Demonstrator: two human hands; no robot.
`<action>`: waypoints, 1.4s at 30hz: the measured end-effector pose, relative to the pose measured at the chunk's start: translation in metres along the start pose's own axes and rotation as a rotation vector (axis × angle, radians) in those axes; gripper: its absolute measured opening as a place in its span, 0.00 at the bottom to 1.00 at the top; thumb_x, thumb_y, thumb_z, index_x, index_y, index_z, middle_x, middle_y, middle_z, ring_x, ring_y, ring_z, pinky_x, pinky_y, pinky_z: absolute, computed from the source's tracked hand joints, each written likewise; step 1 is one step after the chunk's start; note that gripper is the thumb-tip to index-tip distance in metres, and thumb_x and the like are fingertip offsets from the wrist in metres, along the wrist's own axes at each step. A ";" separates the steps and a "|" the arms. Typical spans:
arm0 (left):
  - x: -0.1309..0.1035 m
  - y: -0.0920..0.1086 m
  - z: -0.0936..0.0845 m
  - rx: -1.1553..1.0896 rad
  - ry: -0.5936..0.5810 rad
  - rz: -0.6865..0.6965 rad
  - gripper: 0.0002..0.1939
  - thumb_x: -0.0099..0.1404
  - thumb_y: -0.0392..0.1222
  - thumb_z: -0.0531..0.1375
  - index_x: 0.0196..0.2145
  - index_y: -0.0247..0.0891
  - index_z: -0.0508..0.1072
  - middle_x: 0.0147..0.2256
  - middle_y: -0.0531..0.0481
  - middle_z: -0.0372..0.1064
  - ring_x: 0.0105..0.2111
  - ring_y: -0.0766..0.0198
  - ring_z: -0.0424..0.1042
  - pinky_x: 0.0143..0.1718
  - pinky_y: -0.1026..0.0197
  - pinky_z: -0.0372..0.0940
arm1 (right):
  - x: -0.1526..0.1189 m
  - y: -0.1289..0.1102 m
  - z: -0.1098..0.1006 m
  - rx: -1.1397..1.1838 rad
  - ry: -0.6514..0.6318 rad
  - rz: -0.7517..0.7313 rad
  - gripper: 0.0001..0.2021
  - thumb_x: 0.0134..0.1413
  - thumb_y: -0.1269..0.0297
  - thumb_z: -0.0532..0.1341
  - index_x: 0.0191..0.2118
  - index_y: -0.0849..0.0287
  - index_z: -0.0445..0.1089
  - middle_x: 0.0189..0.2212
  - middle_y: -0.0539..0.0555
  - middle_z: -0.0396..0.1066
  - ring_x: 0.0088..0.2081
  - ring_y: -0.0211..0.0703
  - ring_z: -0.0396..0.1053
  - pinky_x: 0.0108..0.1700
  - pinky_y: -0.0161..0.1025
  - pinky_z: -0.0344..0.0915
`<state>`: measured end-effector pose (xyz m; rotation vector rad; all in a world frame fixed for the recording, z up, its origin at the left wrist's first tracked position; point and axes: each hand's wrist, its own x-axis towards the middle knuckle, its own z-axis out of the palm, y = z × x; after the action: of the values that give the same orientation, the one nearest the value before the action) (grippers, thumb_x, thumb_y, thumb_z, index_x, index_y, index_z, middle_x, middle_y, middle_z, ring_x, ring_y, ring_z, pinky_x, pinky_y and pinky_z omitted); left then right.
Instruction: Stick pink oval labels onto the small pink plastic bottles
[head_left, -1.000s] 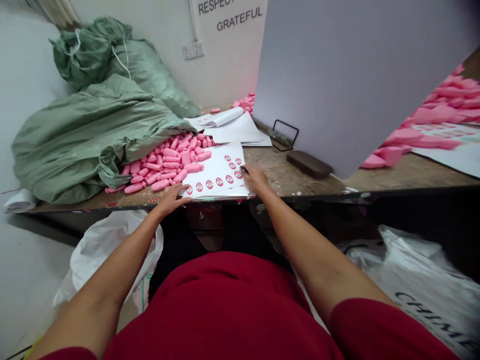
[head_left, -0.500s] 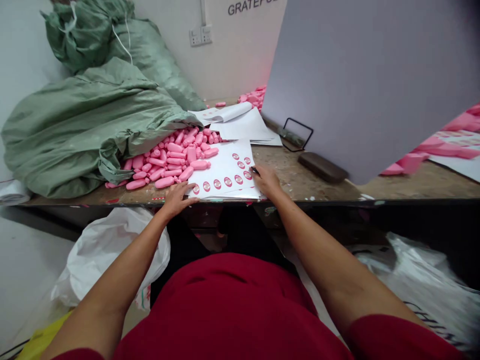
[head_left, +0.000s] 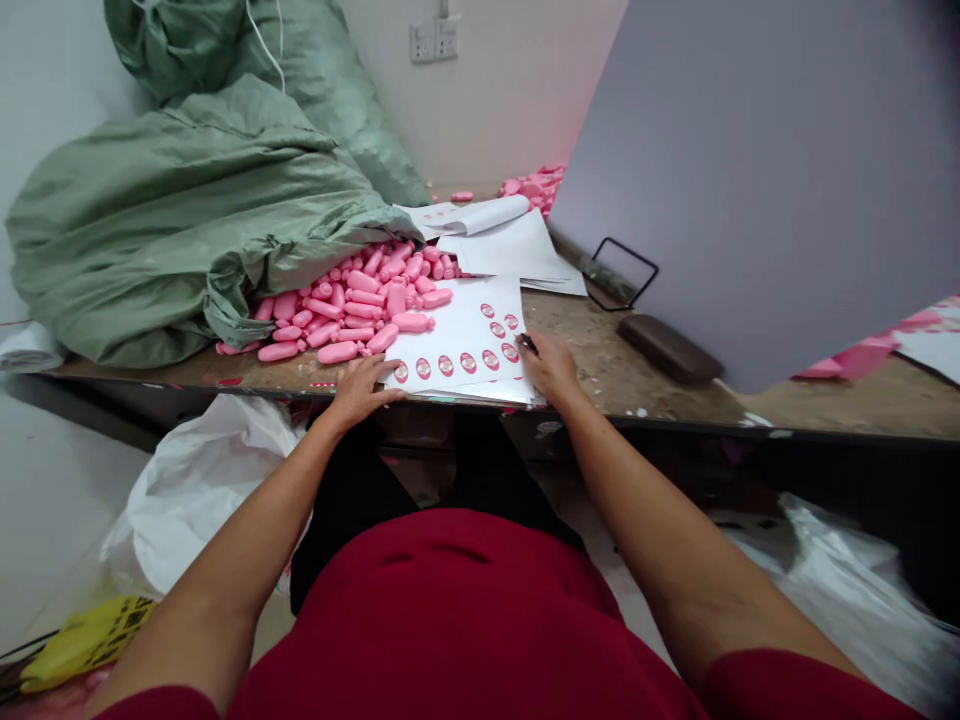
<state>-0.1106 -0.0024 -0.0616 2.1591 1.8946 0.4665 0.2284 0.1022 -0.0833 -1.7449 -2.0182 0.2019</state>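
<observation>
A white sheet of oval pink stickers [head_left: 455,378] lies at the table's front edge, with several stickers along its bottom and right side. My left hand [head_left: 364,392] rests at the sheet's lower left corner, thumb apart and fingers flat, holding nothing. At the right edge, my right hand [head_left: 553,368] is closed on a small dark object [head_left: 529,343]; only its tip shows, and I cannot make out its kind. Beside the sheet, small pink bottles [head_left: 365,308] lie in a heap, and a few rest on the sheet's upper left part.
Green sacks [head_left: 180,220] fill the table's left side. More white sheets [head_left: 510,245] lie behind. On the right, a grey panel [head_left: 750,180] stands near a black wire frame [head_left: 626,272] and a brown block [head_left: 670,347]. A white bag [head_left: 202,490] hangs below the table edge.
The view has shifted, so the table and its things sit slightly further right in the picture. Both hands keep their places at the sticker sheet.
</observation>
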 end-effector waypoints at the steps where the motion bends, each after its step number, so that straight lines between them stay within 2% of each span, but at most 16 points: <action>1: 0.000 0.001 0.000 -0.001 0.002 -0.006 0.31 0.64 0.60 0.62 0.62 0.49 0.69 0.65 0.43 0.60 0.62 0.43 0.59 0.63 0.40 0.50 | 0.000 0.000 0.000 0.000 0.000 -0.004 0.14 0.66 0.58 0.61 0.52 0.59 0.71 0.51 0.57 0.72 0.48 0.47 0.73 0.50 0.51 0.72; 11: 0.001 0.001 -0.001 0.006 -0.001 -0.010 0.31 0.63 0.58 0.63 0.62 0.50 0.69 0.65 0.44 0.61 0.62 0.45 0.60 0.63 0.44 0.51 | 0.000 0.003 0.003 0.038 0.003 -0.036 0.14 0.66 0.58 0.60 0.51 0.59 0.71 0.50 0.57 0.73 0.48 0.46 0.73 0.50 0.51 0.71; 18: 0.002 0.000 -0.005 0.032 -0.005 0.013 0.31 0.64 0.60 0.61 0.62 0.49 0.69 0.65 0.43 0.60 0.63 0.42 0.58 0.63 0.40 0.52 | -0.002 0.001 0.001 0.079 0.021 0.007 0.15 0.66 0.58 0.61 0.53 0.59 0.71 0.51 0.57 0.72 0.49 0.47 0.73 0.50 0.51 0.72; 26: 0.001 0.002 0.000 0.018 0.021 0.000 0.31 0.63 0.60 0.62 0.61 0.49 0.70 0.65 0.43 0.61 0.62 0.42 0.59 0.62 0.39 0.53 | -0.004 0.000 -0.003 0.065 0.003 -0.013 0.14 0.66 0.58 0.61 0.53 0.59 0.71 0.51 0.57 0.72 0.48 0.47 0.73 0.50 0.50 0.72; 35: -0.003 0.011 -0.004 0.027 0.028 -0.023 0.28 0.64 0.57 0.62 0.61 0.50 0.70 0.65 0.44 0.62 0.62 0.43 0.60 0.61 0.40 0.54 | -0.001 0.005 0.002 0.063 0.014 -0.024 0.15 0.66 0.58 0.61 0.53 0.58 0.70 0.52 0.57 0.72 0.48 0.47 0.72 0.50 0.50 0.72; 42: -0.004 0.009 -0.001 0.022 0.037 -0.009 0.28 0.65 0.55 0.62 0.61 0.51 0.70 0.66 0.44 0.60 0.62 0.45 0.59 0.62 0.42 0.53 | 0.000 0.008 0.006 0.045 0.012 0.000 0.15 0.66 0.58 0.61 0.53 0.58 0.70 0.52 0.57 0.71 0.48 0.47 0.72 0.50 0.50 0.72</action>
<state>-0.1032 -0.0076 -0.0572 2.1700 1.9367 0.4891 0.2327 0.1049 -0.0921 -1.7148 -1.9897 0.2344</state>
